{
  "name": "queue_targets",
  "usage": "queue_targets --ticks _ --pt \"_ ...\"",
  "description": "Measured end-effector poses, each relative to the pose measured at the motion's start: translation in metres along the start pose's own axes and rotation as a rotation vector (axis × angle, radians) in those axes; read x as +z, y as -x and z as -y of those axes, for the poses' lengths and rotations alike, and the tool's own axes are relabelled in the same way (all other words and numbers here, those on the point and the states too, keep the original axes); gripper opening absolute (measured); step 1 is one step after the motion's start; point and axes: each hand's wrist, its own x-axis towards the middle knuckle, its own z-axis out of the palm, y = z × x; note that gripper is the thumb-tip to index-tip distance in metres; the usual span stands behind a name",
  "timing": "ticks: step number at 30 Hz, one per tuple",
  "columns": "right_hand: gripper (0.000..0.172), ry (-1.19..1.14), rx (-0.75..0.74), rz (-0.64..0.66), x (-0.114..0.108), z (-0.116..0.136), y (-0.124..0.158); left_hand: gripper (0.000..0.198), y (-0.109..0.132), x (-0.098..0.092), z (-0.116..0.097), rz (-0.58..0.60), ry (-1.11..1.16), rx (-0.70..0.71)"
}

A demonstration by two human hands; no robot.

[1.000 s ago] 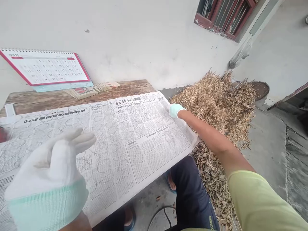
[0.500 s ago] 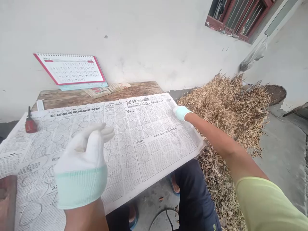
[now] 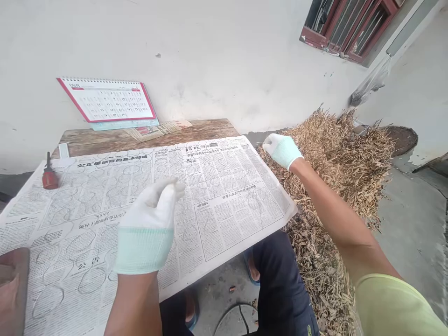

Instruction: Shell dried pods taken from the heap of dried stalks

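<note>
A newspaper sheet marked with looping curved lines covers much of the wooden table. Above its middle is my left hand, in a white glove with a mint cuff. Its thumb lies against the fingers, and anything between them is too small to make out. My right hand, gloved the same way, is raised beyond the sheet's right edge. Its fingers are curled in a pinch, with any held item hidden or too thin to see. A red-handled tool stands at the sheet's left side.
A desk calendar leans at the back wall, beside a folded printed paper. A brown object occupies the lower left. Dry stalks are piled right of the table. My legs are below its front edge.
My right hand has risen and moved right, off the newspaper's edge. My left hand has shifted right and slightly up over the sheet. The view has shifted slightly.
</note>
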Motion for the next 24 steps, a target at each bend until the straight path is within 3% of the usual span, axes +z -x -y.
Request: queue_targets --ticks 4,7,9,13,18,21,24 --pt "0.022 -0.391 0.051 -0.212 0.009 0.029 0.048 0.048 0.005 0.015 0.007 0.234 -0.047 0.03" --pt "0.019 -0.657 0.167 -0.257 0.027 0.057 0.08 0.049 0.015 0.034 0.006 0.434 0.023 0.022" --pt "0.018 -0.797 0.211 -0.248 0.041 0.074 0.093 0.055 0.021 0.046 0.004 0.477 0.06 -0.063" --pt "0.021 -0.978 0.262 -0.184 0.065 0.099 0.103 0.067 0.02 0.059 0.005 0.392 0.182 -0.161" --pt "0.021 -1.133 0.253 -0.077 0.084 0.114 0.108 0.048 0.014 0.058 0.017 0.198 0.334 -0.112" --pt "0.02 -1.087 0.221 -0.027 0.092 0.116 0.111 0.038 0.008 0.056 0.024 0.143 0.372 -0.11" --pt "0.016 -0.972 0.148 0.09 0.097 0.111 0.112 0.034 -0.002 0.052 0.03 0.162 0.375 -0.091"
